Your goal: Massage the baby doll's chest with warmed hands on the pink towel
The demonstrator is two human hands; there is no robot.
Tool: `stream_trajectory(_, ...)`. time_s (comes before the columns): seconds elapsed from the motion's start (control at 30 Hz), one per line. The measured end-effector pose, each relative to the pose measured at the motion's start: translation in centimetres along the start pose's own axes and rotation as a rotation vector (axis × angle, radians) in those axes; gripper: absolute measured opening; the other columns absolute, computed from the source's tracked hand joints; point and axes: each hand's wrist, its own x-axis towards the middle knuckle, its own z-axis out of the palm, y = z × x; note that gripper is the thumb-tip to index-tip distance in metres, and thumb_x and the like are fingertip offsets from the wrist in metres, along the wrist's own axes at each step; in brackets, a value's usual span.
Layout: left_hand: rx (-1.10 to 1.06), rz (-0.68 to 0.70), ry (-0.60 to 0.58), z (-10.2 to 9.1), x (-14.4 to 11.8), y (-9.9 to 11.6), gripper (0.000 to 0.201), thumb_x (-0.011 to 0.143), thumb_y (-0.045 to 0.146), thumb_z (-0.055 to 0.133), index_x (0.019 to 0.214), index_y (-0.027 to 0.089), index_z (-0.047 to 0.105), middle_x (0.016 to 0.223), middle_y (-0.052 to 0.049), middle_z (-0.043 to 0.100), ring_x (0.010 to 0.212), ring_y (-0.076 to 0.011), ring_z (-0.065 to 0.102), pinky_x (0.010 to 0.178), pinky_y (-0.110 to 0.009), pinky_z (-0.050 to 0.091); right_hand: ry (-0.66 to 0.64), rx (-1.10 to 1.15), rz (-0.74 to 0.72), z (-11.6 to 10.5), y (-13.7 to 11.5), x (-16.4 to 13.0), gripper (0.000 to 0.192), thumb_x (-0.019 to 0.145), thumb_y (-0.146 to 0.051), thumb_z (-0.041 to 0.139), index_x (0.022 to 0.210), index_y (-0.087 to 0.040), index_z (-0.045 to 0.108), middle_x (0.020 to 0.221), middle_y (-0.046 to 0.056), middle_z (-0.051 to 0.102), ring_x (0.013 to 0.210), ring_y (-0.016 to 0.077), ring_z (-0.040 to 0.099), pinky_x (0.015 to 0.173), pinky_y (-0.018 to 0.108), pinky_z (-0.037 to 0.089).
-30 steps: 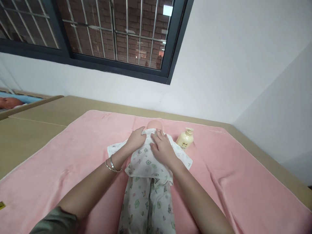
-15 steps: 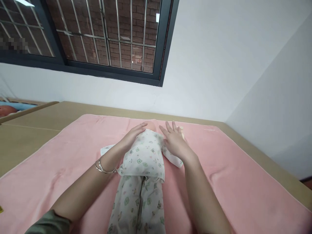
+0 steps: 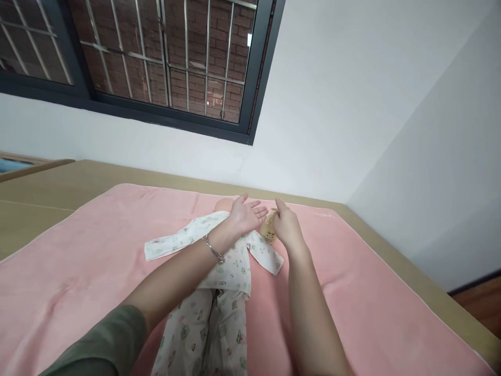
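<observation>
A small figure in a white patterned top [image 3: 235,266] and matching trousers [image 3: 230,334] lies on a pink blanket [image 3: 102,224]. Its smooth, rounded head [image 3: 222,204] shows at the far end, partly hidden by my left hand [image 3: 247,214]. That hand is open above the figure's upper body, palm turned up and fingers stretched to the right. Just right of it, my right hand [image 3: 287,224] is closed round a small yellowish bottle [image 3: 268,228] with a face drawn on it. The bottle is tilted, its top near my fingers. Whether anything lies in my left palm is too small to tell.
The blanket covers a wooden tabletop [image 3: 94,175] with a raised edge at the left. A white wall [image 3: 313,104] and a barred window [image 3: 168,62] stand behind it. Brown wood [image 3: 479,303] shows at the lower right.
My left hand has moved right from beside the figure's shoulder and turned palm up. My right hand, earlier spread by the other shoulder, now holds the bottle. The view has shifted slightly right.
</observation>
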Motion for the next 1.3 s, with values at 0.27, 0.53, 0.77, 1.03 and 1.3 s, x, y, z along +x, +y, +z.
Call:
stream_trajectory(0.27, -0.157, 0.001, 0.027, -0.5, 1.5, -0.7, 0.071, 0.095, 0.050, 0.033, 0.150, 0.006, 0.032, 0.153, -0.024, 0.041, 0.132, -0.0253, 0.055, 0.088, -0.031, 0.057, -0.063, -0.423, -0.051, 2.2, -0.6, 0.2, 0.050, 0.094, -0.012, 0.034, 0.139, -0.001, 0.050, 0.144, 0.024, 0.051, 0.139, 0.0336, 0.043, 0.116, 0.047, 0.029)
stream_trajectory(0.53, -0.221, -0.061, -0.025, -1.1, -0.1, -0.6, 0.063, 0.097, 0.046, 0.035, 0.145, 0.006, 0.039, 0.129, -0.022, 0.061, 0.105, -0.0258, 0.069, 0.076, -0.035, 0.060, 0.010, -0.512, 0.116, 2.1, -3.5, 1.1, 0.043, 0.101, -0.026, 0.031, 0.114, -0.006, 0.067, 0.117, 0.022, 0.069, 0.120, 0.0311, 0.060, 0.113, 0.048, 0.027)
stream_trajectory(0.77, -0.179, -0.112, 0.006, -3.2, -5.6, 0.7, 0.058, 0.094, 0.039, 0.040, 0.141, 0.004, 0.044, 0.137, -0.025, 0.056, 0.118, -0.0276, 0.065, 0.086, -0.035, 0.057, -0.024, -0.500, 0.257, 2.1, -5.5, 1.7, 0.044, 0.102, -0.026, 0.031, 0.115, -0.004, 0.067, 0.112, 0.024, 0.070, 0.120, 0.0313, 0.062, 0.110, 0.048, 0.030)
stream_trajectory(1.03, -0.184, -0.125, -0.061, -4.4, -10.5, 3.7, 0.053, 0.096, 0.035, 0.040, 0.142, 0.008, 0.045, 0.142, -0.022, 0.055, 0.126, -0.0290, 0.060, 0.101, -0.039, 0.051, -0.041, -0.509, 0.256, 2.4, -5.6, 1.1, 0.039, 0.100, -0.022, 0.034, 0.119, -0.005, 0.063, 0.121, 0.022, 0.066, 0.130, 0.0299, 0.054, 0.114, 0.049, 0.028)
stream_trajectory(1.3, -0.133, -0.098, -0.014, -4.2, -11.5, 4.4, 0.053, 0.095, 0.032, 0.041, 0.142, 0.008, 0.044, 0.144, -0.022, 0.052, 0.134, -0.0281, 0.053, 0.109, -0.040, 0.045, -0.118, -0.260, 0.292, 1.4, -6.3, 0.1, 0.051, 0.101, -0.033, 0.034, 0.142, -0.008, 0.049, 0.159, 0.020, 0.032, 0.150, 0.0325, 0.025, 0.119, 0.066, 0.012)
